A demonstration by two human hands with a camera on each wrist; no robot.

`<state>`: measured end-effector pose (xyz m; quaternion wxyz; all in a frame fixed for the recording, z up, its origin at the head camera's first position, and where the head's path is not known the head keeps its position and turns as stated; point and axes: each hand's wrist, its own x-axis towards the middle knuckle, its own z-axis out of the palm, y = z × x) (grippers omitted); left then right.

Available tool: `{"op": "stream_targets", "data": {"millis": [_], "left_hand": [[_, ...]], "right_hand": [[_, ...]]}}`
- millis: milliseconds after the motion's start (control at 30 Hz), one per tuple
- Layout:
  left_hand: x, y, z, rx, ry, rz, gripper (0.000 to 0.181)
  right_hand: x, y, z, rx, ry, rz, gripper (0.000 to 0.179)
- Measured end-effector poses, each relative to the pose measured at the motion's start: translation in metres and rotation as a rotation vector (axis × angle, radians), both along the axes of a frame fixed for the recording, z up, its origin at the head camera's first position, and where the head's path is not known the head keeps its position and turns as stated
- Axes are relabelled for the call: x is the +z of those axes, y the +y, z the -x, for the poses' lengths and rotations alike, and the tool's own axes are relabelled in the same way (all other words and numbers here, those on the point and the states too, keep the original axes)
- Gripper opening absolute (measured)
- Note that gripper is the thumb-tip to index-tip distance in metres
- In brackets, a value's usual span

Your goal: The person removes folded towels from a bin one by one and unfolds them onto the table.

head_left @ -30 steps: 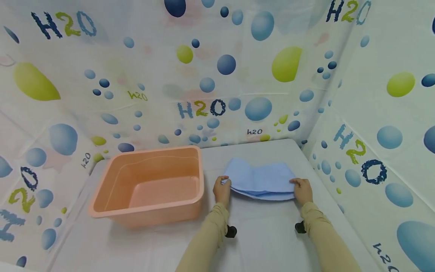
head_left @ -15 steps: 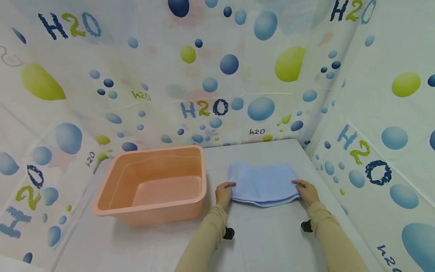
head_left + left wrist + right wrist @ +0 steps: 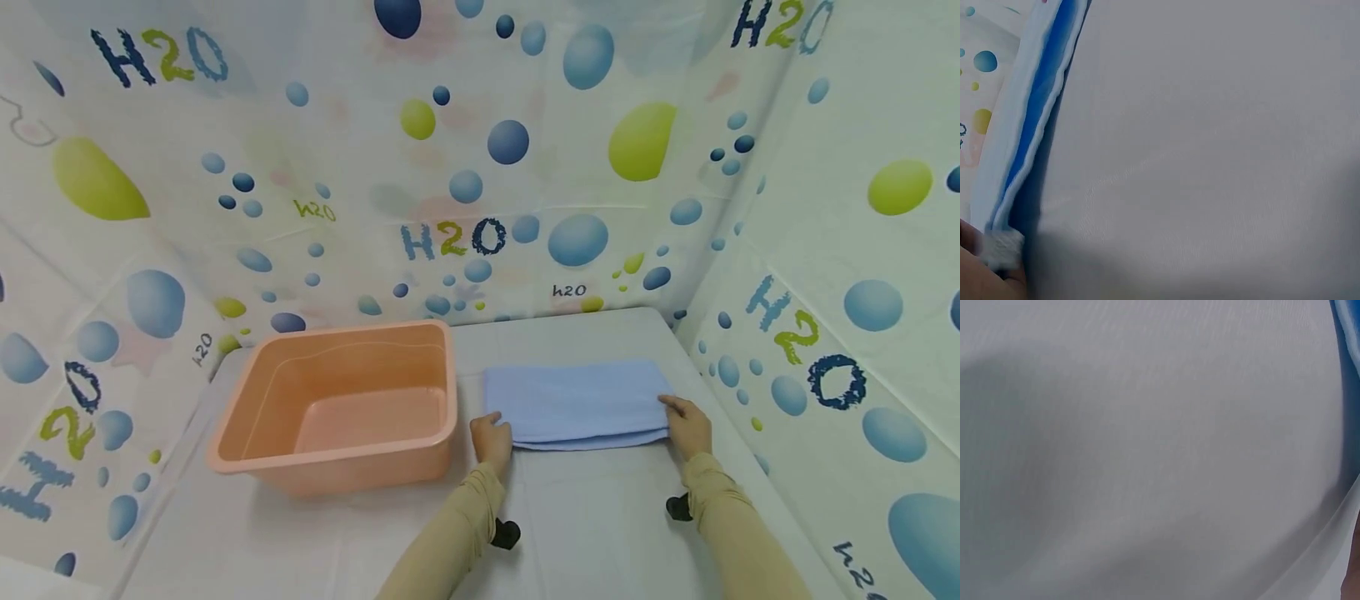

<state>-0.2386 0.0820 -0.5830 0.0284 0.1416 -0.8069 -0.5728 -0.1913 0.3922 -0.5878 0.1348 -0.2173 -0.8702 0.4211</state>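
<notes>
A light blue folded towel [image 3: 581,404] lies on the white-covered table, its open layered edge facing me. My left hand [image 3: 492,442] pinches its near left corner; the left wrist view shows the fingers [image 3: 991,284] at the end of the towel's parted layers [image 3: 1032,134]. At the near right corner my right hand [image 3: 688,427] grips the towel, index finger on top and thumb hidden. Only a sliver of that hand [image 3: 1351,569] and of the towel [image 3: 1350,328] shows in the right wrist view.
A peach plastic basin [image 3: 337,462] stands left of the towel, close to my left hand, with nothing in it. Bubble-printed sheets [image 3: 337,150] wall the table [image 3: 585,517] at the back and sides. Black wrist devices [image 3: 506,534] hang by both sleeves.
The towel, bunched a second ago, now lies flatter and wider. My left hand has shifted left and slightly nearer me, my right hand rightward and nearer me. The basin stays put.
</notes>
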Motion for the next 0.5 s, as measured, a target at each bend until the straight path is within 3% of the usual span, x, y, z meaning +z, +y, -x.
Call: {"op": "stream_targets", "data": {"millis": [200, 500], "left_hand": [[0.001, -0.01, -0.007, -0.019, -0.016, 0.014, 0.035], [-0.003, -0.02, -0.013, -0.083, -0.018, 0.058, 0.032]], "right_hand": [[-0.004, 0.006, -0.005, 0.016, -0.029, -0.064, 0.033], [-0.004, 0.007, -0.008, -0.006, -0.039, -0.029, 0.031]]}}
